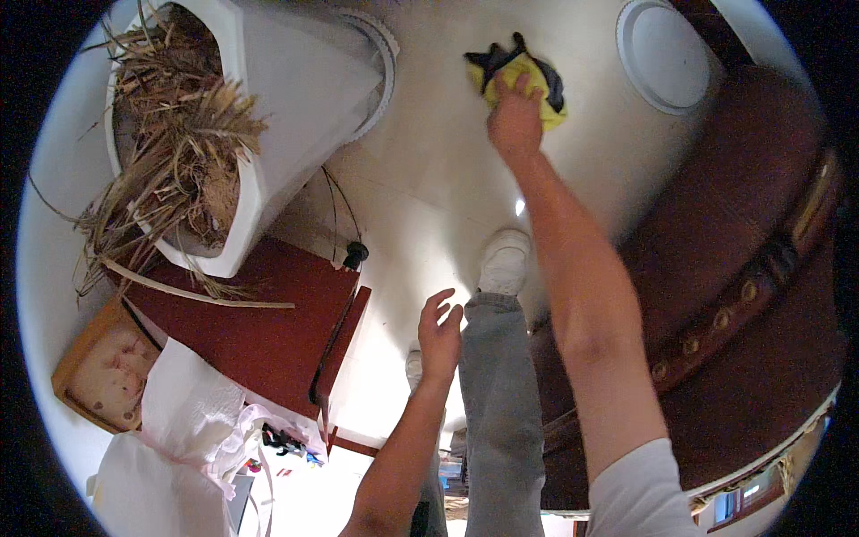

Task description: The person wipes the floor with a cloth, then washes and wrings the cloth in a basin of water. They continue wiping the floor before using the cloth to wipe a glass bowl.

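Observation:
My right hand [515, 124] reaches far forward, with its fingers pressed onto a yellow and dark grey cloth [530, 77] that lies bunched on the pale tiled floor [416, 161]. The cloth's dark edge stands up in folds beyond my fingertips. My left hand [441, 332] hangs lower down, its fingers apart and slightly curled, holding nothing. It is beside my grey trouser leg [500, 389] and near my white shoe [504, 258].
At the left, a tall white planter [302, 80] holds dried plant matter [194, 134], near a dark red cabinet [268, 322] and a black plug [356, 255]. A round white saucer [664, 60] is at the upper right. A dark brown leather sofa [725, 188] fills the right side.

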The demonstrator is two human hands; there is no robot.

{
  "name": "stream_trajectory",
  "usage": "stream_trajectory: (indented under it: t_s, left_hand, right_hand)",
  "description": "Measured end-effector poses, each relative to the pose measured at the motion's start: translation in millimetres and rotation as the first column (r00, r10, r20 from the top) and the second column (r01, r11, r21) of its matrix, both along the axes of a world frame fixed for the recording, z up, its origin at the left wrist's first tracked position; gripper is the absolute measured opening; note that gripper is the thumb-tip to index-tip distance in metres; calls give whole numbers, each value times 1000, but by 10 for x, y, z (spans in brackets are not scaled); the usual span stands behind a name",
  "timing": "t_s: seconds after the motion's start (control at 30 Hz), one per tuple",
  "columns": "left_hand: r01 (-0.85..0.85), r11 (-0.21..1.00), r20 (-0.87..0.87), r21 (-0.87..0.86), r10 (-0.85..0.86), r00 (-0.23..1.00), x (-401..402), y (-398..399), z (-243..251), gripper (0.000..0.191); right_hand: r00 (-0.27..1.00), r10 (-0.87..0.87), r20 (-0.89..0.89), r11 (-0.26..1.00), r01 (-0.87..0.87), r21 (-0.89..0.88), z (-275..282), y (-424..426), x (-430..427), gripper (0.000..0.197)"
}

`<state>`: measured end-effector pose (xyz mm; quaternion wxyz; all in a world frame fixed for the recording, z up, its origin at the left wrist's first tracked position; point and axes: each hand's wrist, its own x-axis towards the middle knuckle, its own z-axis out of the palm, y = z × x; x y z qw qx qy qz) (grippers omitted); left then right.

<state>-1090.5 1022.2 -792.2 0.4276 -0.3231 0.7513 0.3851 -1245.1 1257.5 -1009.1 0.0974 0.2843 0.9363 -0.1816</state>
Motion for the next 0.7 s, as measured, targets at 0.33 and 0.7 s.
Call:
stream_trajectory:
  t_s: [0.33, 0.7]
  left_hand:
    - [169, 981, -75, -93, -176, 982, 716, -775, -393, 34]
    - [241, 969, -295, 63, -213, 932, 1132, -1518, -264, 36]
  right_hand:
    - [965, 240, -101, 958, -253, -139, 225, -1679, 791, 45]
    - [990, 142, -9, 952, -139, -275, 256, -2448, 2148, 40]
